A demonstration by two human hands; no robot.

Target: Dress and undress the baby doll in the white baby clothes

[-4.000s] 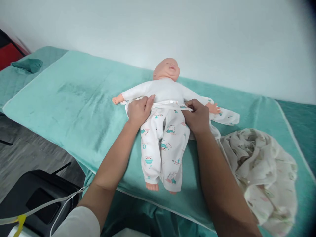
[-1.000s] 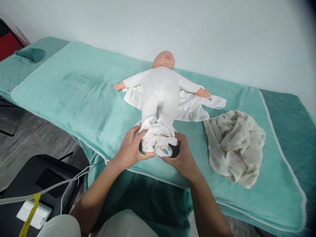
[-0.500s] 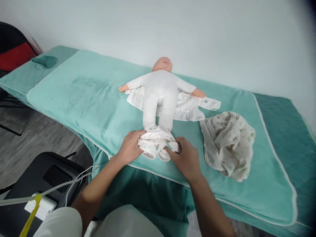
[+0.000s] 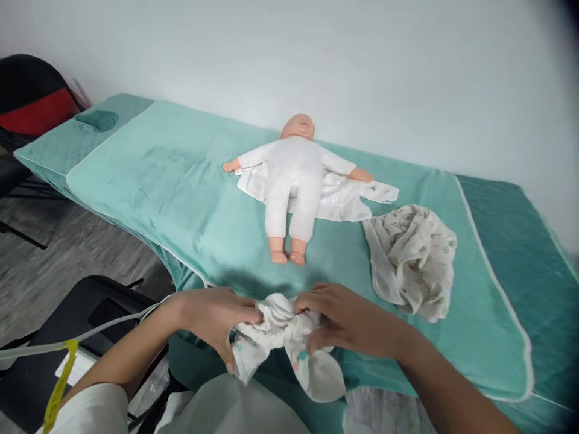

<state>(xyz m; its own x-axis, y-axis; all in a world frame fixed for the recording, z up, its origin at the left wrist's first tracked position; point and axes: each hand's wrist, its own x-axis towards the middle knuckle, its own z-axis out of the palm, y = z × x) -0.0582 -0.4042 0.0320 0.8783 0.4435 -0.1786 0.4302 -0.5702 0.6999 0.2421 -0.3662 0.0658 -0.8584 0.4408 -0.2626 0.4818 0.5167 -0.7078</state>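
Small white baby pants [image 4: 275,322] with coloured prints are bunched between my two hands, just over the bed's front edge. My left hand [image 4: 212,316] is closed on the left part of the bunched cloth, thumb pointing down. On the other side, my right hand [image 4: 346,316] pinches the cloth, and one leg of the pants hangs below it. A baby doll [image 4: 296,166] in a white body lies on its back beyond my hands, arms spread and feet bare. Under it is a spread white printed baby shirt [image 4: 344,202], one sleeve reaching out to the right.
A crumpled printed cloth [image 4: 414,259] lies right of the doll on the green padded bed [image 4: 181,181]. A wall [image 4: 362,60] runs along the far side. At the lower left are a black chair [image 4: 67,337] and a white cable [image 4: 99,328]. Another chair [image 4: 36,90] stands far left.
Both hands have drawn the pants off the doll's feet and towards me. The doll's feet, covered before, now show. The camera view has shifted slightly.
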